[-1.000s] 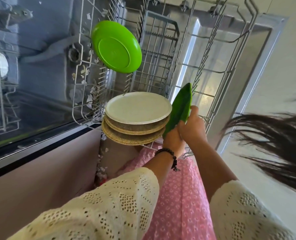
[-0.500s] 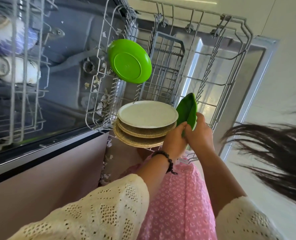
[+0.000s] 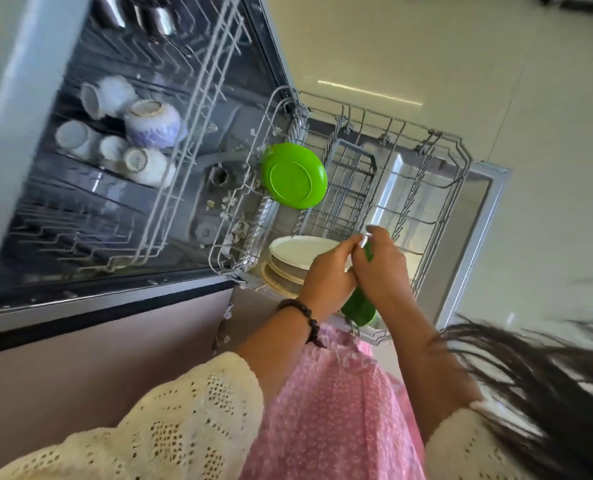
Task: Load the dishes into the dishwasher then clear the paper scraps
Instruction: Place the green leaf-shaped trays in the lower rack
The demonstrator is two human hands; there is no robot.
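The dishwasher's lower rack (image 3: 426,140) is pulled out over the open door. A bright green plate (image 3: 293,174) stands on edge at the rack's left side. My left hand (image 3: 326,275) holds a stack of plates (image 3: 300,252), a white one on top of brown-rimmed ones, above the rack's near corner. My right hand (image 3: 381,268) grips a second green plate (image 3: 359,310), edge-on, beside the stack and mostly hidden by both hands. Paper scraps (image 3: 236,230) lie in the rack and on the tub floor.
The upper rack (image 3: 191,109) is pushed in and carries white and blue-patterned cups (image 3: 149,124) upside down. More paper scraps (image 3: 225,311) cling to the cabinet front below the rack. Glossy tiled floor lies to the right. My hair hangs at the lower right.
The view has swung, showing more of the upper rack. My right hand has turned the green plate downward, its lower edge now below my hands. The stack stays in my left hand.
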